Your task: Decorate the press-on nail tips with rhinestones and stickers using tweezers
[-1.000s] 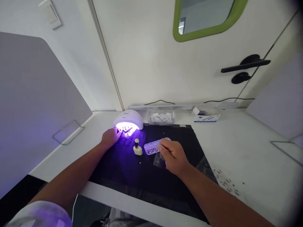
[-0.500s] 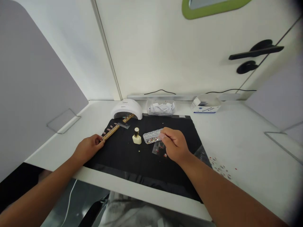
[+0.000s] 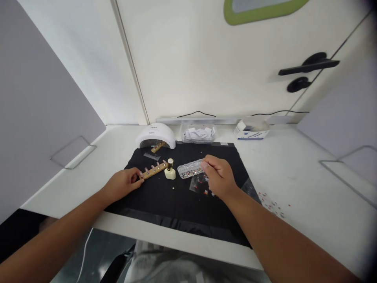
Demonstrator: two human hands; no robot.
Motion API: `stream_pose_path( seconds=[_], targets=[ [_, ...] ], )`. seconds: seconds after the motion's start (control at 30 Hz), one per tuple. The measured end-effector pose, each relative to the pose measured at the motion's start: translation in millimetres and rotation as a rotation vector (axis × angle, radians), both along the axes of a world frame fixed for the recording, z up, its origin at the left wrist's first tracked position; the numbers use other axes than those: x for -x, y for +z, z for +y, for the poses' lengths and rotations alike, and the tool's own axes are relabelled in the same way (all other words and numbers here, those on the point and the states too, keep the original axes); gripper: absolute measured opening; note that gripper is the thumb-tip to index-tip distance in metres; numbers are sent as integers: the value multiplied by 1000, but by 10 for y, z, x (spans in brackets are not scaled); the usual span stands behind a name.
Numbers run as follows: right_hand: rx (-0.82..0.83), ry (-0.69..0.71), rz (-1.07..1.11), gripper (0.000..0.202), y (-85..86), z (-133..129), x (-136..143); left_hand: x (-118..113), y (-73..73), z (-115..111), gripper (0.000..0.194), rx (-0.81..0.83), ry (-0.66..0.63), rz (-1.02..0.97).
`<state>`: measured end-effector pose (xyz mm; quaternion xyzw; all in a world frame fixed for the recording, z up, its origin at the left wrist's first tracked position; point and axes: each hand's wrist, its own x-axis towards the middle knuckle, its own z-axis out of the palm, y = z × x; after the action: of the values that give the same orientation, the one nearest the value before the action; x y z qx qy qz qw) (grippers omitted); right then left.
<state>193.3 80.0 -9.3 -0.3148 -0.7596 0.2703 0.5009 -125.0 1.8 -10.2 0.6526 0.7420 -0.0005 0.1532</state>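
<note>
My left hand (image 3: 125, 182) pinches the near end of a wooden nail tip stand (image 3: 154, 170), which carries several pinkish nail tips in a row. The stand's far end comes close to a cream nail polish bottle (image 3: 170, 173) that stands upright with its cap on. My right hand (image 3: 219, 175) is closed on the right end of a clear rhinestone case (image 3: 190, 169) with colourful small stones in its compartments. Beneath that hand, a clear plastic bag (image 3: 196, 184) with red and white bits lies on the black cloth (image 3: 171, 208).
A white nail lamp (image 3: 156, 133) stands at the back left with a second wooden stand (image 3: 158, 147) inside. Behind the cloth are a clear box of white packets (image 3: 198, 134) and an open carton (image 3: 251, 131). Loose nail tips (image 3: 272, 204) lie scattered at the right.
My left hand has moved right with the nail tip stand, from beside the lamp to near the polish bottle. My right hand still holds the rhinestone case in nearly the same place.
</note>
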Motion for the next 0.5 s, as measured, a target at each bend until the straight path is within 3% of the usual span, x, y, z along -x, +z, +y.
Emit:
stream_pose_path(
  seconds=[0.17,0.3,0.5],
  targets=[
    [14,8,-30,36,-9,22,-5,124,173,220,31,14,-90,-79],
    [19,30,-50,36,-25,35,8,177,309,562,34,-46,-29,-37],
    [4,39,-65,35,-22,37,-9,-35,161,1122,34,-29,74,130]
  ],
)
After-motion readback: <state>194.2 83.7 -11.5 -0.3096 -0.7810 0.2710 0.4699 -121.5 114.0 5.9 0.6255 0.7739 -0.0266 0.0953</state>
